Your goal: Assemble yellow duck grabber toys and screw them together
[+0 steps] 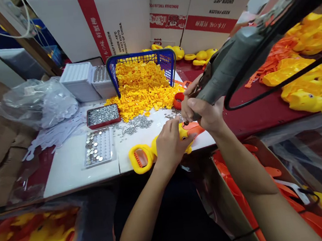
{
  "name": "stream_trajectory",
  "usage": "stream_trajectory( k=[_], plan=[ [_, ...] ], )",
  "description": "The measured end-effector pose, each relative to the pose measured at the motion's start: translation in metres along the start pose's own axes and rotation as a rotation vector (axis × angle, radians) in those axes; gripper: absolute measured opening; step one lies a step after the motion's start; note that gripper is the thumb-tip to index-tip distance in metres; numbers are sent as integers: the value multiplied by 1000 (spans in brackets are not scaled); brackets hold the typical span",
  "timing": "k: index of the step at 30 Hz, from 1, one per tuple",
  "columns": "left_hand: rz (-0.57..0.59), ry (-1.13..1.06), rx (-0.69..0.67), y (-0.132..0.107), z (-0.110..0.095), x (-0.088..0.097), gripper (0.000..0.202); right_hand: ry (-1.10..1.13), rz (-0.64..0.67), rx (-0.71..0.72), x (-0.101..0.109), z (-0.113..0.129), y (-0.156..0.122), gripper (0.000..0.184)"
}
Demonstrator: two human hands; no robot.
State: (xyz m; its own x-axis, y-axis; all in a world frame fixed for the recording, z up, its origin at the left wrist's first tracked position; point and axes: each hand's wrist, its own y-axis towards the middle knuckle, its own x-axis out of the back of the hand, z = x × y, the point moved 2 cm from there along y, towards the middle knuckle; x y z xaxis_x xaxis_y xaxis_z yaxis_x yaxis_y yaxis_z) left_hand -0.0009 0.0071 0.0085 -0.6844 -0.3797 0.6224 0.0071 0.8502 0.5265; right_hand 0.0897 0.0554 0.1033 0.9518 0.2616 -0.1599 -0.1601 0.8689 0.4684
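My left hand [170, 144] is closed over a yellow plastic duck toy [141, 159] lying on the white work surface. The toy's looped handle points left, and an orange beak part [195, 128] shows at its right end. In my right hand [203, 111] is a grey power screwdriver [224, 65], hanging tilted with its tip down at the toy near the beak. My fingers wrap round its lower body. Just beyond my hands stands a small round red container [178, 100]. The exact contact of the tip is partly hidden by my fingers.
A blue basket [111, 75] spills small yellow parts [143, 101]. Left of it are a tray of metal pieces [103, 115], a white tray with round discs [98, 147], and white flat pieces [54, 133]. Yellow duck shells [310, 96] lie right; an orange-filled carton [263, 155] stands below.
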Motion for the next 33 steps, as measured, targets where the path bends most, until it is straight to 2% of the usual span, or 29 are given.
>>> stream_trajectory(
  k=[2,4,7,13,16,18,20,23,25,26,31,33],
  plan=[
    [-10,-4,-3,0,-1,-1,58,6,-4,6,4,0,2,27],
    [-7,-1,-25,0,-3,0,49,28,-42,6,8,0,4,25],
    [95,66,-63,1,-7,3,38,71,-169,32,15,3,7,23],
    [449,269,-33,-4,10,34,79,50,-405,68,34,23,4,14],
    [537,332,-73,-8,19,52,76,27,-469,90,41,32,2,12],
    [474,419,-98,-10,21,60,70,34,-502,83,44,35,-1,11],
    [327,517,-107,-13,20,63,69,44,-522,68,45,35,-4,12],
    [73,656,-98,-26,16,61,65,57,-529,84,48,35,-9,11],
    [-25,699,-121,-39,14,55,63,65,-554,70,48,37,-12,3],
    [-45,701,-142,-47,13,51,63,64,-584,54,48,39,-13,4],
    [-14,636,-229,-81,15,25,69,17,-725,-24,36,59,-16,39],
    [8,613,-230,-88,16,15,73,6,-747,-37,31,65,-16,43]
  ],
)
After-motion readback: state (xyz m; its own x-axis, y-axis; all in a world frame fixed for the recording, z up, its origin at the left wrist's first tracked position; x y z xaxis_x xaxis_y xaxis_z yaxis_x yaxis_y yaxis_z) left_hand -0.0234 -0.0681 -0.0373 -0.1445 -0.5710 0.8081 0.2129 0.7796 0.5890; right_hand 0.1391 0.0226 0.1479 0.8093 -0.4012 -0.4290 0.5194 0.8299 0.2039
